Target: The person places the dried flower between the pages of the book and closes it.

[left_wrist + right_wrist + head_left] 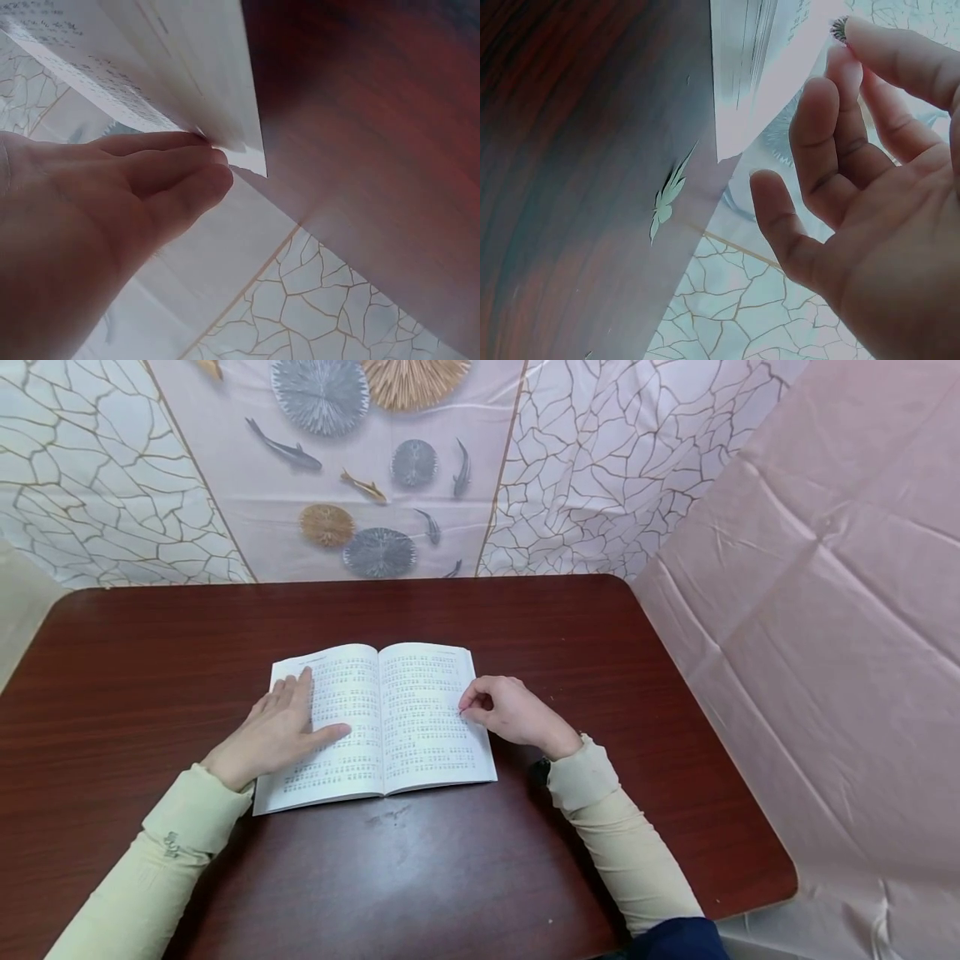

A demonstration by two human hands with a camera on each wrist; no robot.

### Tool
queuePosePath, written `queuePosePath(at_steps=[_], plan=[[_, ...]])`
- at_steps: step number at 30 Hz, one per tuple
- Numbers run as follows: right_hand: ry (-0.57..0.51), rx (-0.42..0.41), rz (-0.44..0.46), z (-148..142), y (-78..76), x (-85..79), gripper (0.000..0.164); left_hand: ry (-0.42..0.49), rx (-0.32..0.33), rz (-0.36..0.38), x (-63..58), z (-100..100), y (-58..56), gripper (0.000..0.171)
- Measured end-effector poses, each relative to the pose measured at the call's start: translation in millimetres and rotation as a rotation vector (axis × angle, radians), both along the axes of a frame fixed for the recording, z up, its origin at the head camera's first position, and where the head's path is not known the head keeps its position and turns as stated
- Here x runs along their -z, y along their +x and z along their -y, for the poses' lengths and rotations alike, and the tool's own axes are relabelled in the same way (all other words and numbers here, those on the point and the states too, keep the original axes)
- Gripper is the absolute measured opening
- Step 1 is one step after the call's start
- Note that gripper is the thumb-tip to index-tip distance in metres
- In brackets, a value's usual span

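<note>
An open book (427, 718) with printed pages lies on the table. My left hand (277, 727) rests flat on its left page, fingers straight and thumb spread toward the middle. At the right page's outer edge, my right hand (510, 708) pinches a small item (838, 30) between thumb and forefinger. That item looks dark green and fringed, like a bit of dried flower; the fingertips hide most of it. In the right wrist view, a pale green leaf-shaped piece (667, 196) lies on the table beside the book, near this hand.
The dark red-brown wooden table (420, 868) reaches beyond the book on all sides. Behind it hangs a patterned cloth (442, 518) with fish and round motifs. A plain pinkish cloth (817, 635) hangs along the right side.
</note>
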State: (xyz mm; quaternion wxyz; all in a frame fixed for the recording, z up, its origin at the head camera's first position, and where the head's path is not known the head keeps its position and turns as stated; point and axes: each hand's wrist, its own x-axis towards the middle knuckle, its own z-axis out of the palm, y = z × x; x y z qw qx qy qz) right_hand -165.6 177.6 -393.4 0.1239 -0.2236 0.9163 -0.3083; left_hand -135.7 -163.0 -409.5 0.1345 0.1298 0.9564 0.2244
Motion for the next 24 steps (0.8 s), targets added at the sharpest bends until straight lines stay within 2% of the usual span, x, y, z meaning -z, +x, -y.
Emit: queuePosePath(at_steps=[11,24], plan=[[0.013,-0.048,-0.007,4.9,-2.0,3.1,0.007,0.003,0.016,0.007,-1.3,-2.8,0.0,0.109],[0.023,-0.027,-0.011,9.7,-4.1,7.6,0.008,-0.017,0.020,-0.006,-0.9,-4.6,0.5,0.107]])
